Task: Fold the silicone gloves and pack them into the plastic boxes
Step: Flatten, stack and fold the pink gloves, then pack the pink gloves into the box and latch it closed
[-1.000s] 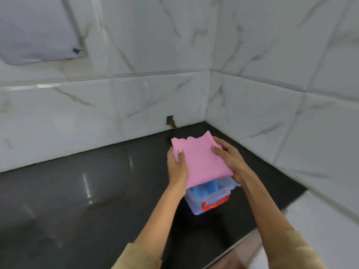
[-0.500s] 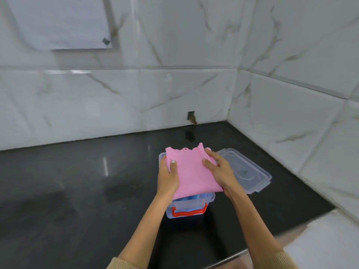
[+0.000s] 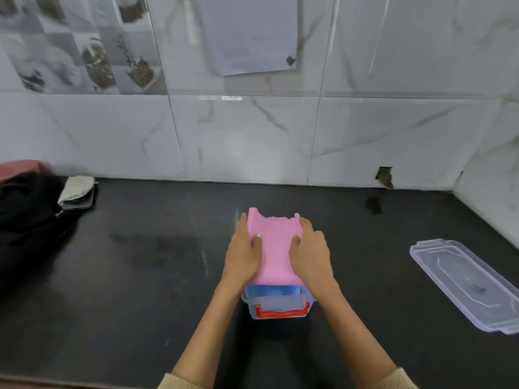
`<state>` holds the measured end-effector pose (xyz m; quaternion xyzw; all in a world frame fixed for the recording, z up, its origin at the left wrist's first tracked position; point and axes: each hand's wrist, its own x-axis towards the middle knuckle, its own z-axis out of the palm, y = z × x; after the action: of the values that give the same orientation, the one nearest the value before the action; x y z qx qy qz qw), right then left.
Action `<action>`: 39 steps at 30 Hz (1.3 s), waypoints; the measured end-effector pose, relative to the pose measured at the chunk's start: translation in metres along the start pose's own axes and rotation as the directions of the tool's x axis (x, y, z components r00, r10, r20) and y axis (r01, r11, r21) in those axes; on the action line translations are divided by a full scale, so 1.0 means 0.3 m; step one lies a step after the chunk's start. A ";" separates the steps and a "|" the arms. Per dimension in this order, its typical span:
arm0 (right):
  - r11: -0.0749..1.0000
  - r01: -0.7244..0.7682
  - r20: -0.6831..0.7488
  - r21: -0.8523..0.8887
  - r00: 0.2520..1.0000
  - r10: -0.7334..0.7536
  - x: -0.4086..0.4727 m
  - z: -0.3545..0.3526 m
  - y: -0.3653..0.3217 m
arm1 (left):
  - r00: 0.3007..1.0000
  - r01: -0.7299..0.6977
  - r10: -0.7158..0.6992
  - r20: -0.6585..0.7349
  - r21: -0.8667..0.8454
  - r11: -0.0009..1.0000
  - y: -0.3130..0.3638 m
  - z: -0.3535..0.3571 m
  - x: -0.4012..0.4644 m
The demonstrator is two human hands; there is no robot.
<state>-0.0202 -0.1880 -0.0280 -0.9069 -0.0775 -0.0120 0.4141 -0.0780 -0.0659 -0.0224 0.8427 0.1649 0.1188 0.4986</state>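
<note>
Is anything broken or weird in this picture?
Yes. The wall has a small broken hole low down at the right, just above the counter. Also, the pink glove sticks up out of the box, not tucked inside. The lid lies apart on the right.

A glossy black tabletop (image 3: 140,276) meets a white marble-tiled wall (image 3: 252,141). A sheet of paper (image 3: 250,35) hangs on the wall. At far left lie dark cloth (image 3: 25,209) and a pale folded item (image 3: 77,189).
</note>
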 end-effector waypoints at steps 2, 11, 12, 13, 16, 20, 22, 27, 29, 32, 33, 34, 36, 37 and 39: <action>0.996 -0.021 -0.020 -0.082 1.000 0.019 -0.004 0.020 -0.003 | 0.999 -0.049 0.044 0.030 0.183 0.982 0.006 0.015 -0.007; 0.739 0.361 0.138 -0.569 0.928 -0.347 -0.033 0.085 0.021 | 0.962 0.073 0.153 -0.224 0.756 0.650 0.023 0.138 -0.061; 0.679 0.397 0.153 -0.617 0.907 -0.392 -0.032 0.080 0.016 | 0.963 0.059 0.177 -0.201 0.804 0.592 0.019 0.139 -0.060; 0.615 0.426 0.158 -0.663 0.883 -0.442 -0.030 0.069 0.006 | 0.963 0.035 0.213 -0.168 0.855 0.517 0.015 0.141 -0.054; 0.475 0.518 0.263 -0.712 0.823 -0.504 -0.014 0.062 0.013 | 0.980 -0.048 0.200 -0.016 0.948 0.313 0.003 0.142 -0.026; 0.434 0.578 0.473 -0.691 0.815 -0.333 0.025 0.080 0.060 | 0.991 -0.087 -0.070 0.112 0.953 0.292 -0.031 0.150 0.015; 0.403 0.573 0.491 -0.714 0.819 -0.297 0.028 0.092 0.063 | 0.987 -0.080 -0.113 0.114 0.959 0.271 -0.043 0.160 0.021; 0.290 0.535 0.519 -0.794 0.844 -0.136 0.029 0.132 0.056 | 0.973 -0.143 -0.169 0.156 0.986 0.087 -0.059 0.194 0.039; 0.295 0.530 0.527 -0.795 0.844 -0.095 0.039 0.141 0.046 | 0.964 -0.160 -0.201 0.173 0.984 0.079 -0.051 0.188 0.053; 0.327 0.532 0.529 -0.781 0.842 -0.105 0.045 0.134 0.029 | 0.964 -0.193 -0.167 0.207 0.976 0.100 -0.038 0.171 0.062; 0.351 0.533 0.525 -0.770 0.842 -0.126 0.044 0.131 0.027 | 0.966 -0.197 -0.144 0.213 0.973 0.116 -0.036 0.164 0.060; 0.380 0.537 0.516 -0.753 0.840 -0.165 0.043 0.124 0.024 | 0.970 -0.193 -0.119 0.211 0.970 0.149 -0.034 0.158 0.057; 0.468 0.551 0.469 -0.691 0.834 -0.290 0.037 0.105 0.019 | 0.980 -0.176 -0.038 0.193 0.947 0.269 -0.030 0.141 0.050; 0.524 0.558 0.428 -0.644 0.830 -0.357 0.035 0.092 0.018 | 0.984 -0.174 0.033 0.174 0.923 0.344 -0.027 0.126 0.050; 0.629 0.566 0.323 -0.533 0.823 -0.467 0.035 0.068 0.015 | 0.976 -0.181 0.196 0.096 0.856 0.485 -0.024 0.085 0.052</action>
<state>-0.0100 -0.1741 -0.0439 -0.9271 -0.3580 -0.0845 0.0720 -0.0554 -0.0770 -0.0402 0.9903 0.1124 0.0812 -0.0022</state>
